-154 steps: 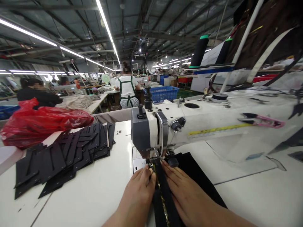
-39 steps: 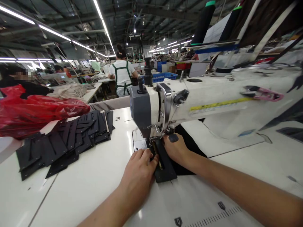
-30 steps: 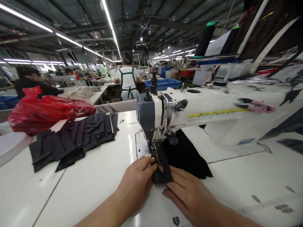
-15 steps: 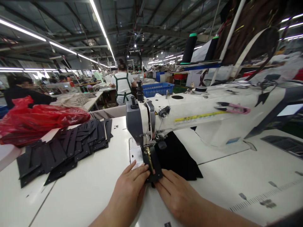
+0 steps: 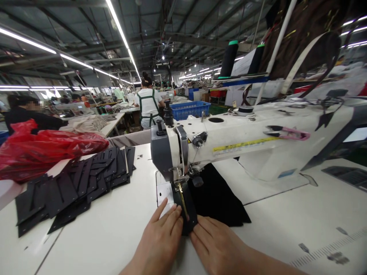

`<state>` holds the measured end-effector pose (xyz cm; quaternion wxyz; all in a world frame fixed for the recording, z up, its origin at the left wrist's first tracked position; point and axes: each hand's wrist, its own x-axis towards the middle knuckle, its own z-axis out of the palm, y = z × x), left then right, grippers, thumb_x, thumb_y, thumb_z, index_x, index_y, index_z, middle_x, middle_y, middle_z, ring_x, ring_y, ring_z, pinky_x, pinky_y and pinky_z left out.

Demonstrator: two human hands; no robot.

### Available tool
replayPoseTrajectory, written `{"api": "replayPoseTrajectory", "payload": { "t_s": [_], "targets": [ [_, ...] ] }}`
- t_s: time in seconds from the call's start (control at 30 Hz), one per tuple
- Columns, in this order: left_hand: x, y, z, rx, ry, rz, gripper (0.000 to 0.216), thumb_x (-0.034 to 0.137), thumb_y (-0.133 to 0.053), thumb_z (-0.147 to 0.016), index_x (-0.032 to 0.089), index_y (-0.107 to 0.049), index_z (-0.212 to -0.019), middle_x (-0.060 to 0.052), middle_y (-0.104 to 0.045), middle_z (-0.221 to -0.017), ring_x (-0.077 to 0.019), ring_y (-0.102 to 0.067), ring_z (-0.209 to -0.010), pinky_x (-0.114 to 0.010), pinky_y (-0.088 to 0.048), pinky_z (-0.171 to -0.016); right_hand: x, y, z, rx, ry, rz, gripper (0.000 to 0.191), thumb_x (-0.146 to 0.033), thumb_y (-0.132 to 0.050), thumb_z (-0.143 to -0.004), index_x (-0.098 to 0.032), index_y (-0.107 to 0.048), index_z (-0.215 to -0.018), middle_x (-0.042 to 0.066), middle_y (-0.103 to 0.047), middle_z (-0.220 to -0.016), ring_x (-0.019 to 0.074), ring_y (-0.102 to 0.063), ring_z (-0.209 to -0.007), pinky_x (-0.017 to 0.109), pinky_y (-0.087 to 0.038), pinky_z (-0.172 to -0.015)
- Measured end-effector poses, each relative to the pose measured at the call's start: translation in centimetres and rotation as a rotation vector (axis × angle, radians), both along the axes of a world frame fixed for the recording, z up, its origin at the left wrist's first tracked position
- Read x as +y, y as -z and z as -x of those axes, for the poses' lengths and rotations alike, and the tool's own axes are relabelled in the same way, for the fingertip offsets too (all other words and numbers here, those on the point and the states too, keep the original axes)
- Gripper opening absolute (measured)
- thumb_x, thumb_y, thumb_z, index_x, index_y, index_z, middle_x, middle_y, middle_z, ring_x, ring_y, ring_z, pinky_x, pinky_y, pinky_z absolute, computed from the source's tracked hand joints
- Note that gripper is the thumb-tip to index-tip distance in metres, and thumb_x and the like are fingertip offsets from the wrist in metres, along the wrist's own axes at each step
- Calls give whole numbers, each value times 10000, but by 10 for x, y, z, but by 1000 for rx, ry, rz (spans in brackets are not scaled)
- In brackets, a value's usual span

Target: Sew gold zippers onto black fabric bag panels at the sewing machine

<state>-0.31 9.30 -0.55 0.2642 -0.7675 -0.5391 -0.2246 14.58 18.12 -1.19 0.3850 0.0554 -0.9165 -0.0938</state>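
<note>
A dark panel (image 5: pixel 191 208) with a gold-toothed zipper (image 5: pixel 182 200) in its slot lies under the presser foot of a sewing machine (image 5: pixel 174 152). My left hand (image 5: pixel 163 236) rests on the panel's left side, fingers stretched out and pressing down. At the near right corner, the fingers of my right hand (image 5: pixel 216 242) close on the panel's edge; its thumb is partly hidden. Black fabric (image 5: pixel 219 198) spreads flat to the right of the panel, beneath the machine arm. The needle tip is too small to make out.
Several dark slotted pieces (image 5: pixel 86 177) lie piled at left, beside a red plastic bag (image 5: pixel 51 147). Pink-handled thread snips (image 5: pixel 289 133) sit on the machine arm. Behind stand a blue crate (image 5: pixel 190 110) and a person (image 5: pixel 147 101) in a green-strapped apron.
The panel and zipper have come slightly nearer to me, with both hands moving along. The whole view has shifted a little.
</note>
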Motion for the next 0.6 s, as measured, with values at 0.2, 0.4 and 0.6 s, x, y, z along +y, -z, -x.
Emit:
{"api": "replayPoseTrajectory", "payload": {
  "t_s": [0.2,0.4,0.6],
  "targets": [
    [6,-5,1,-1,0,1,397,103,-232,-943,103,-606,-809,-78,-686,-846,-151,-654,-836,-390,-450,-957,5,0,4,-35,-8,28,311,-2,-354,-779,-46,-657,-724,123,-615,-631,219,-570,-591,312,-467,-514],
    [13,-9,6,15,0,16,386,93,-246,-935,104,-607,-798,-82,-680,-835,-159,-652,-826,-409,-472,-935,12,-1,8,-40,-9,41,303,-15,-359,-785,-46,-656,-734,120,-608,-637,213,-558,-598,308,-458,-520],
    [21,-9,16,0,33,41,334,83,-281,-921,94,-611,-866,-89,-678,-869,-157,-646,-854,-396,-452,-959,21,3,17,-99,2,55,250,-29,-389,-770,-69,-633,-734,96,-583,-635,199,-522,-581,305,-431,-518]
  ]
}}
